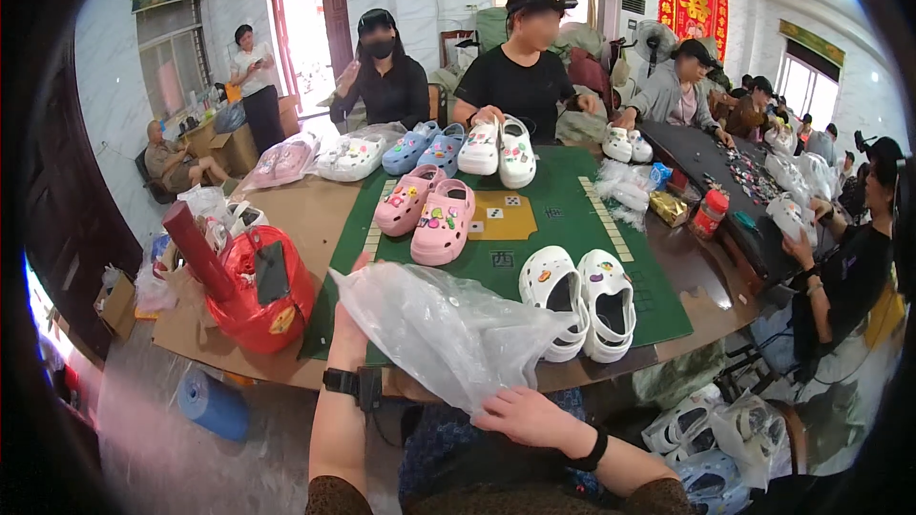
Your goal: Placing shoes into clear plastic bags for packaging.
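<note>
Left hand (349, 315) extended forward (partly hidden); right hand (527, 417) lower, fingers (493, 407) curled.

Counted on the table (310, 219): two white clogs (605, 278) at the near edge, two pink clogs (441, 229) mid-table, two blue clogs (405, 153) and two further white clogs (517, 168) toward the far edge; one clear plastic bag (439, 319), near edge; one red bag (256, 313), left edge; one red jar (707, 217), right.
</note>
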The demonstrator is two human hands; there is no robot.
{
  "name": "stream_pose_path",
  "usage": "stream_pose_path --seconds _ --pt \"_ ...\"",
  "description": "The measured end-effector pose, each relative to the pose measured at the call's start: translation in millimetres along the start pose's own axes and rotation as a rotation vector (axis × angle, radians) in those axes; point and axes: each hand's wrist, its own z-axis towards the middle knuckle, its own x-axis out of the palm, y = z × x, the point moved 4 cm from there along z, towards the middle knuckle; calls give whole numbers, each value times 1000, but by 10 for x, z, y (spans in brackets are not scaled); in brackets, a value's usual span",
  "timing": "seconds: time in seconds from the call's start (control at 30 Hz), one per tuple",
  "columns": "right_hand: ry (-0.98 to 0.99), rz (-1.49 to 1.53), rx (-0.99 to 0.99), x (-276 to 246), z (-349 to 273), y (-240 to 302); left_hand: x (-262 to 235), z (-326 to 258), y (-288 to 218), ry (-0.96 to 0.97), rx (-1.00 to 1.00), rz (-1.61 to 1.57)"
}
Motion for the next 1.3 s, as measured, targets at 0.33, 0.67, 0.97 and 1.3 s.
stream_pose_path --seconds 0.33,0.67,0.97,1.3 --pt "-66 637 171 625 475 -103 -573 -681 -269 -370 106 -124" --pt "-543 736 535 -354 607 -850 -613 -803 -175 -156 -17 319" --pt "-256 1088 964 320 733 -1679 -214 -405 -205 -32 -83 268" --pt "-827 407 1010 -102 608 -2348 -178 -201 -468 -524 473 1291"
